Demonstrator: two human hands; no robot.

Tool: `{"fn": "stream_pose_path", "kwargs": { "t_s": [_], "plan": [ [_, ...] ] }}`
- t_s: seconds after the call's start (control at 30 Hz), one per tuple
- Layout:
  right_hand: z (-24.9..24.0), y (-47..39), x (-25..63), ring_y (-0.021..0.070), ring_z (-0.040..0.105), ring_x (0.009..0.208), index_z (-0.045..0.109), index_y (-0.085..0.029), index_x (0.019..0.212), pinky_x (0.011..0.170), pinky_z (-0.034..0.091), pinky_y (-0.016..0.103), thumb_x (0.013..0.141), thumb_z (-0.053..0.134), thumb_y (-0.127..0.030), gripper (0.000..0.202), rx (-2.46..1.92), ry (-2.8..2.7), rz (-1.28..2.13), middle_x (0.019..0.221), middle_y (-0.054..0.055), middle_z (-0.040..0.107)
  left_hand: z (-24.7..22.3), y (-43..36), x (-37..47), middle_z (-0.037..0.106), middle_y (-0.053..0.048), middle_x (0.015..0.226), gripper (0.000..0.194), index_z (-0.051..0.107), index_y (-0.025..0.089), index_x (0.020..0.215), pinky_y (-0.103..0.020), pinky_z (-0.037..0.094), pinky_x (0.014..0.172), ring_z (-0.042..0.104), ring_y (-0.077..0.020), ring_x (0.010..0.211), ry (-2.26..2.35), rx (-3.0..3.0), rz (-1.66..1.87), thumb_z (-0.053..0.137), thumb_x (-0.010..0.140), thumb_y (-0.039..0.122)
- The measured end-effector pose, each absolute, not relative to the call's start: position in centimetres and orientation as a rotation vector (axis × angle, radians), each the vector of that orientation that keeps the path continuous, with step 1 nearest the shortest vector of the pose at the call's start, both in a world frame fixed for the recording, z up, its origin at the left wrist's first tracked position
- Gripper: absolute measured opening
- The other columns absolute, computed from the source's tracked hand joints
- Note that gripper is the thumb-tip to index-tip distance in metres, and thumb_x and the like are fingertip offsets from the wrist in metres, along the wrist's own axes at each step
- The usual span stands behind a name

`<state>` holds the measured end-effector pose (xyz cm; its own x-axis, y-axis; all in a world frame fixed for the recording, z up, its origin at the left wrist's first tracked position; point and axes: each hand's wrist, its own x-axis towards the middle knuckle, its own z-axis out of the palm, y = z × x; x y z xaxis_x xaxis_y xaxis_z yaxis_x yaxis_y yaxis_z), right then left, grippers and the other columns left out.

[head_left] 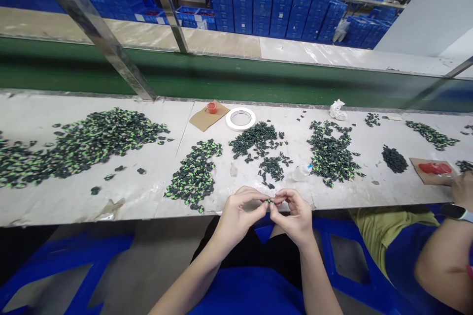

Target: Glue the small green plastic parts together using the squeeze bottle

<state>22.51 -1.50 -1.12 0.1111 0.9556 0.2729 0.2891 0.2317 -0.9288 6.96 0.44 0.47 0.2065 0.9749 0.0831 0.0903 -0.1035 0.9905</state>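
My left hand (242,214) and my right hand (293,214) meet at the front edge of the table. Between their fingertips they pinch one small dark part with a touch of green (269,201); its exact kind is too small to make out. Just beyond my fingers lies a pile of small black pieces (272,167), with a larger black pile (254,138) behind it. To the left spreads a heap of black-and-green parts (194,174). On the right, beside another black-and-green heap (332,150), a small clear bottle with a blue tip (302,172) lies near my right hand.
A roll of white tape (240,119) and cardboard with a red cup (212,108) are farther back. A big black-and-green heap (111,133) covers the left table. At far right, a co-worker's hand (463,189) is by cardboard with red stuff (434,168). A green belt (236,76) runs behind.
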Motion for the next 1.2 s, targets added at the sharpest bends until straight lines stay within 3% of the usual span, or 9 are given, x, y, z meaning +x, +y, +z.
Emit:
{"fn": "stream_pose_path", "kwargs": {
  "t_s": [0.2, 0.4, 0.53, 0.77, 0.87, 1.0, 1.2],
  "plan": [
    [-1.3, -1.9, 22.6, 0.0150, 0.068, 0.061, 0.062, -0.020, 0.090, 0.060, 0.059, 0.026, 0.072, 0.064, -0.018, 0.019, -1.310, -1.448, 0.715, 0.069, 0.000, 0.068, -0.5, 0.0, 7.5, 0.072, -0.007, 0.082, 0.008, 0.075, 0.019, 0.080, -0.031, 0.056, 0.076, 0.068, -0.0193, 0.082, 1.096, 1.424, 1.046, 0.069, 0.076, 0.022],
    [-1.9, -2.3, 25.2, 0.0161, 0.065, 0.062, 0.068, -0.020, 0.084, 0.058, 0.056, 0.029, 0.077, 0.064, -0.020, 0.007, -1.351, -1.477, 0.594, 0.071, 0.003, 0.066, -1.5, -0.9, 5.2, 0.072, -0.008, 0.096, 0.027, 0.068, 0.023, 0.111, -0.038, 0.055, 0.083, 0.065, -0.0228, 0.093, 1.261, 1.769, 1.048, 0.063, 0.085, 0.029],
    [-2.9, -1.6, 28.3, 0.0165, 0.062, 0.060, 0.067, -0.017, 0.075, 0.057, 0.054, 0.030, 0.074, 0.070, -0.029, 0.012, -1.508, -1.090, 0.297, 0.070, 0.003, 0.065, -1.3, -2.1, 0.6, 0.073, -0.006, 0.091, 0.018, 0.070, 0.025, 0.098, -0.039, 0.051, 0.081, 0.062, -0.0243, 0.090, 1.596, 2.057, 1.083, 0.056, 0.090, 0.032],
    [-3.4, 1.1, 30.5, 0.0213, 0.064, 0.076, 0.068, -0.014, 0.083, 0.073, 0.055, 0.039, 0.076, 0.068, -0.042, 0.029, -1.609, -0.880, 0.044, 0.084, 0.009, 0.067, -1.8, -3.5, -3.2, 0.069, -0.005, 0.071, 0.043, 0.068, 0.023, 0.077, -0.032, 0.043, 0.058, 0.059, -0.0236, 0.069, 2.044, 2.088, 0.930, 0.050, 0.086, 0.060],
    [-3.2, 1.3, 30.0, 0.0260, 0.062, 0.094, 0.068, -0.015, 0.093, 0.079, 0.054, 0.042, 0.082, 0.062, -0.046, 0.033, -1.625, -1.135, 0.018, 0.098, 0.012, 0.066, -2.5, -3.5, -2.7, 0.069, -0.005, 0.074, 0.038, 0.068, 0.023, 0.079, -0.031, 0.043, 0.060, 0.059, -0.0230, 0.071, 2.044, 2.109, 0.960, 0.048, 0.090, 0.054],
    [-3.5, 1.4, 29.5, 0.0317, 0.050, 0.111, 0.065, -0.019, 0.105, 0.093, 0.044, 0.053, 0.077, 0.068, -0.051, 0.043, -1.698, -1.449, -0.089, 0.107, 0.013, 0.062, -3.1, -2.9, -2.1, 0.069, -0.006, 0.078, 0.033, 0.071, 0.022, 0.081, -0.032, 0.046, 0.063, 0.059, -0.0223, 0.074, 1.962, 2.173, 1.030, 0.047, 0.094, 0.042],
    [-4.0, 2.2, 29.2, 0.0315, 0.041, 0.118, 0.056, -0.020, 0.094, 0.097, 0.037, 0.056, 0.082, 0.063, -0.046, 0.030, -1.684, -1.495, -0.042, 0.118, 0.016, 0.058, -3.5, -1.0, 0.6, 0.066, -0.006, 0.078, 0.027, 0.072, 0.022, 0.085, -0.031, 0.048, 0.065, 0.057, -0.0206, 0.074, 1.679, 2.213, 1.101, 0.050, 0.093, 0.034]
  ]
}}
